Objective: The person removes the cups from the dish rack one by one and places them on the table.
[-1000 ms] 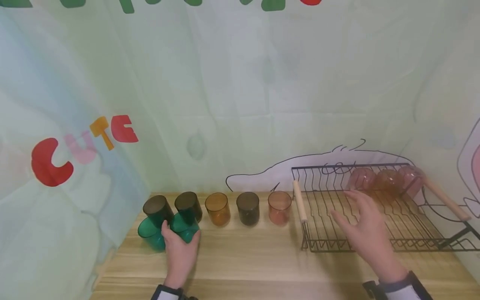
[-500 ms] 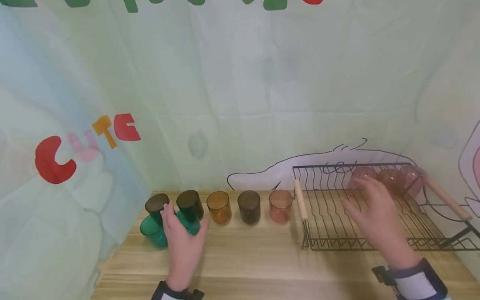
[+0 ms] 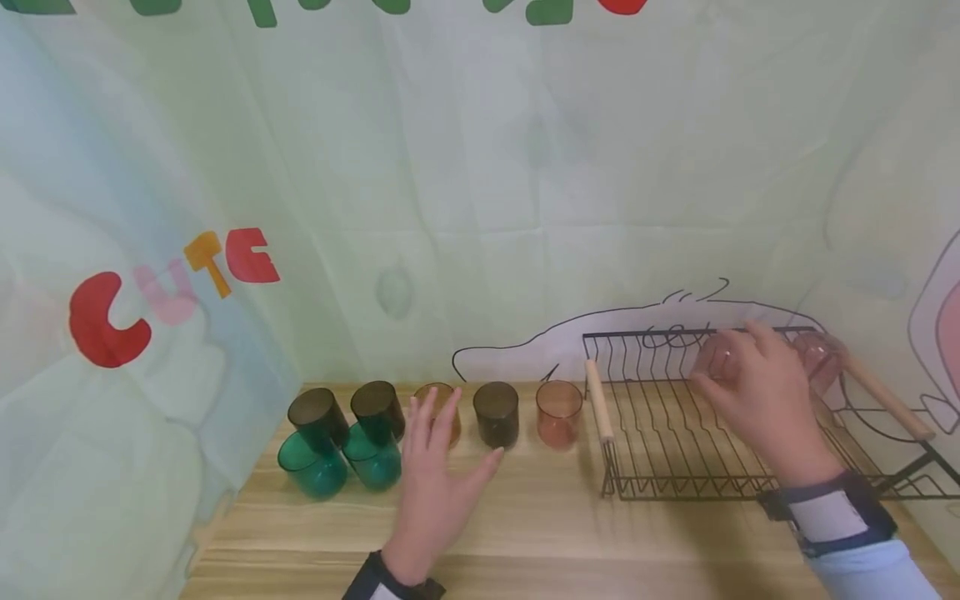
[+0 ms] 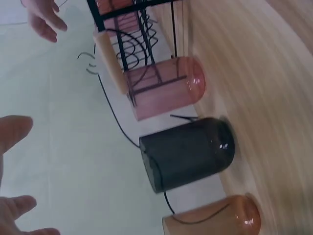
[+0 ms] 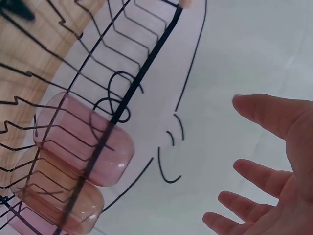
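Left hand (image 3: pixel 435 508) is leaving translucent green tumblers (image 3: pixel 373 462), right hand (image 3: pixel 772 404) nearing translucent pink tumblers (image 5: pixel 85 137) and an amber tumbler (image 5: pixel 54 181) in a black wire rack (image 3: pixel 600 402), all fingers spread

I see five cups (image 3: pixel 496 419) in a row on the table (image 3: pixel 540 533), two more (image 3: pixel 312 471) before its left end, and a rack (image 3: pixel 600 408) on the right, three others (image 5: pixel 58 188) at its back.

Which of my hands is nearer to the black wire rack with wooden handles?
Right. Your right hand is above the back of the rack; your left hand is off to the rack's left, in front of the clear amber tumbler on the wood-grained table.
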The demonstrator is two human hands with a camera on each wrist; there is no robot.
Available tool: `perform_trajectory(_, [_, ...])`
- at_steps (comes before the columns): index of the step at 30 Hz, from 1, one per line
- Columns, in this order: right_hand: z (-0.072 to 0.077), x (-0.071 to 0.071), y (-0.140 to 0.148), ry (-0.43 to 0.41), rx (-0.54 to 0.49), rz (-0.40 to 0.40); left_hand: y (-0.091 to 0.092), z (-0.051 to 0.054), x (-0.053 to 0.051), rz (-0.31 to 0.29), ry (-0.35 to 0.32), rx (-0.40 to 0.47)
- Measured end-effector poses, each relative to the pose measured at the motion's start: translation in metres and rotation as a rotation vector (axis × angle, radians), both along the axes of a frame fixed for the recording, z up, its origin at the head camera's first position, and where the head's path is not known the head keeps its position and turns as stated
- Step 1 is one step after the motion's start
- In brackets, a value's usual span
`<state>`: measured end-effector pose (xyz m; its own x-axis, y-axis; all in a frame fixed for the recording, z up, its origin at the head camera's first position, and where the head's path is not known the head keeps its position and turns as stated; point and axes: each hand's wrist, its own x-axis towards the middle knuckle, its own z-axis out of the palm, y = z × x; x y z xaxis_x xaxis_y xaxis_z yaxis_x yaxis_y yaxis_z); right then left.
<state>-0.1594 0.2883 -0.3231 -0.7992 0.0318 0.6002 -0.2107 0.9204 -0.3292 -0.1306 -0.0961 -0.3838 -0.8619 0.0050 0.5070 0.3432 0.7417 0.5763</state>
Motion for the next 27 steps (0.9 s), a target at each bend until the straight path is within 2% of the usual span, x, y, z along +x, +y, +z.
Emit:
perform_trajectory(7, [-0.002,-0.026,0.014,-0.219,0.082,-0.026,0.017,-0.016,0.003,-0.103,-0.119,-0.114])
perform_trajectory(12, [-0.005,-0.042,0.022,-0.385,0.101,-0.039,0.021,-0.024,0.006,-0.138,-0.191,-0.178])
perform_trajectory(15, [-0.010,-0.053,0.028,-0.427,0.138,-0.059,0.023,-0.026,0.008,-0.152,-0.218,-0.183])
perform_trajectory(18, [-0.015,-0.059,0.033,-0.451,0.152,-0.070,0.024,-0.027,0.009,-0.165,-0.217,-0.194])
perform_trajectory(27, [-0.023,-0.063,0.039,-0.532,0.141,-0.046,0.026,-0.029,0.008,-0.210,-0.249,-0.226])
